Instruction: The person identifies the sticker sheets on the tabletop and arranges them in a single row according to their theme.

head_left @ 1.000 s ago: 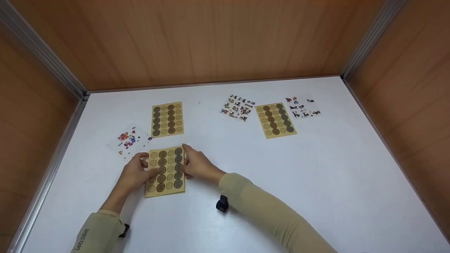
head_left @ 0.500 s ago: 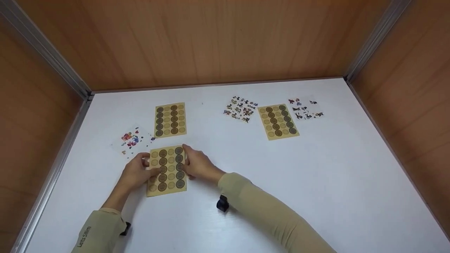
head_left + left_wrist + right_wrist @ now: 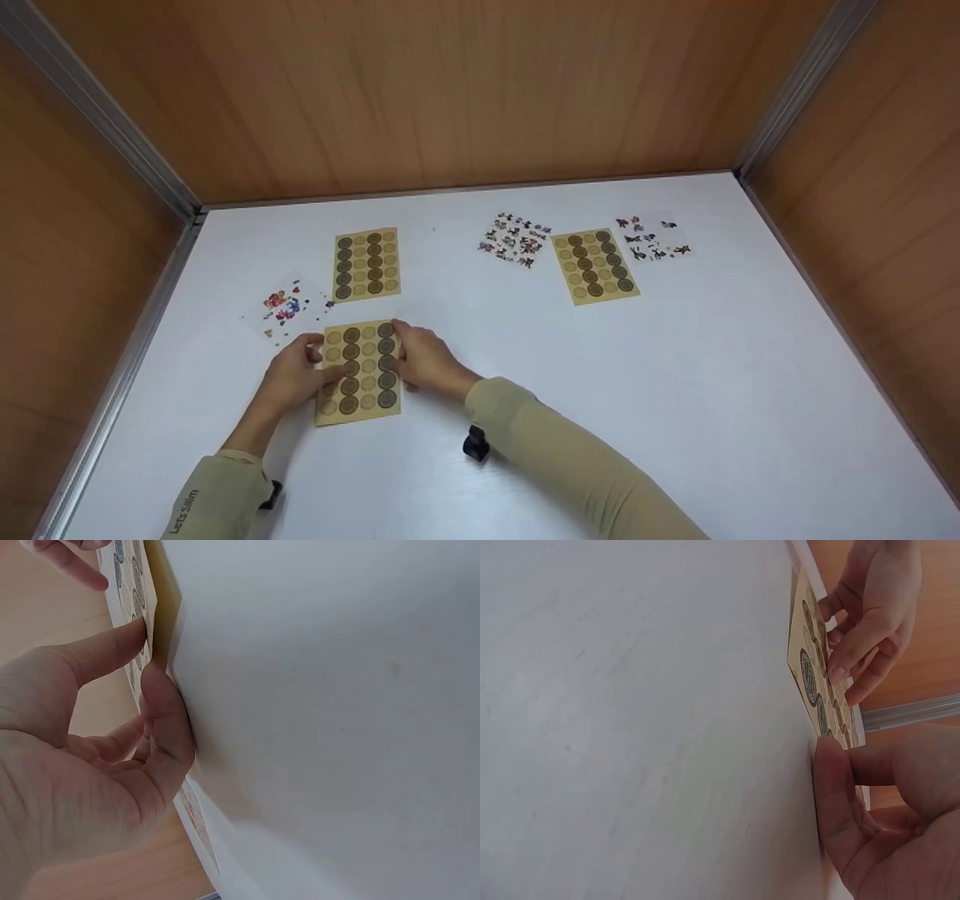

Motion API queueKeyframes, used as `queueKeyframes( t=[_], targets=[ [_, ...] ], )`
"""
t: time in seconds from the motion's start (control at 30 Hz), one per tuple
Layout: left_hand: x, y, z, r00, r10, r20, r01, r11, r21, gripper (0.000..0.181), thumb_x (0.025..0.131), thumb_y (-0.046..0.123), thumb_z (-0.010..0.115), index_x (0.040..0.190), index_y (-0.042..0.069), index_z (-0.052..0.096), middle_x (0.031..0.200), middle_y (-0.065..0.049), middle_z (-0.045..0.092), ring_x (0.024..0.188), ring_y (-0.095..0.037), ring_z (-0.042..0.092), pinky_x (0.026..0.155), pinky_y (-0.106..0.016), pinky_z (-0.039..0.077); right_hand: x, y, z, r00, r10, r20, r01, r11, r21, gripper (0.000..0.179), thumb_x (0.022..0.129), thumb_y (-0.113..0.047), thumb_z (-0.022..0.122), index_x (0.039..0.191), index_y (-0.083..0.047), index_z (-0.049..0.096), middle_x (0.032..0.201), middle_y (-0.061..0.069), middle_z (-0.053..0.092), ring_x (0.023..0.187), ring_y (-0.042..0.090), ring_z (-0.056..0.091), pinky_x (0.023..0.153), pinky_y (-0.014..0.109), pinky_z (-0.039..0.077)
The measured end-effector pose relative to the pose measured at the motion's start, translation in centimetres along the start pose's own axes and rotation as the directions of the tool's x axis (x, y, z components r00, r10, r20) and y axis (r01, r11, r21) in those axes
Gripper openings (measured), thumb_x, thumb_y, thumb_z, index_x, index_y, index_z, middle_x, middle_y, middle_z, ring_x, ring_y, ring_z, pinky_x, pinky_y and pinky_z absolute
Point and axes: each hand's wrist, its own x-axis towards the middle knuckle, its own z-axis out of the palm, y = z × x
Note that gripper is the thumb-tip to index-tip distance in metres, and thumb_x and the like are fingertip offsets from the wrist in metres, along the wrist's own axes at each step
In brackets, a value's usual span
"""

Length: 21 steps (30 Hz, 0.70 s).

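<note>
A tan sheet with rows of round coin-like stickers [image 3: 368,366] lies between both hands near the table's left front. My left hand [image 3: 294,375] pinches its left edge, the thumb on top and fingertips beneath. At the opposite edge, my right hand [image 3: 431,364] grips the sheet by its upper right part. In the left wrist view, the edge of the tan sheet [image 3: 168,604] bends up a little from the table beside the left fingers. The right wrist view has the sheet [image 3: 808,660] with its near corner slightly raised; the right fingertips' undersides are partly hidden.
Two similar tan sheets lie farther back, one at left [image 3: 367,264] and one at right [image 3: 587,264]. Clear sheets with small colourful stickers lie beside them: at left [image 3: 288,307], centre [image 3: 514,238] and right [image 3: 649,238]. Wooden panels [image 3: 480,90] wall the white table.
A second layer that showed along the held sheet's lower edge is no longer distinct. The hands keep their hold with little movement. The head view has shifted slightly.
</note>
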Motion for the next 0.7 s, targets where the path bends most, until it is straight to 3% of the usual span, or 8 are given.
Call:
queueKeyframes(
  t=[0.3, 0.7],
  targets=[
    [0.03, -0.06, -0.08, 1.0, 0.015, 0.0, -0.015, 1.0, 0.021, 0.084, 0.086, 0.029, 0.083, 0.149, -0.003, 0.039, 0.111, -0.015, 0.05, 0.087, -0.02, 0.053, 0.065, -0.026, 0.05, 0.08, -0.08, 0.01, 1.0, -0.008, -0.001, 0.008, 1.0, -0.009, 0.037, 0.098, -0.007, 0.068, 0.133, -0.004, 0.059, 0.067, -0.001, 0.063, 0.044, 0.012, 0.061, 0.039, 0.022, 0.05],
    [-0.18, 0.16, -0.21, 0.999, 0.04, 0.015, -0.041, 0.997, 0.065, 0.083, 0.088, 0.029, 0.081, 0.151, -0.005, 0.038, 0.11, -0.016, 0.05, 0.086, -0.021, 0.052, 0.067, -0.028, 0.048, 0.02, 0.23, -0.1, 0.999, -0.034, 0.009, 0.034, 0.999, -0.019, 0.028, 0.097, -0.003, 0.067, 0.125, -0.008, 0.065, 0.056, -0.002, 0.06, 0.041, 0.012, 0.06, 0.037, 0.021, 0.047]
  ],
)
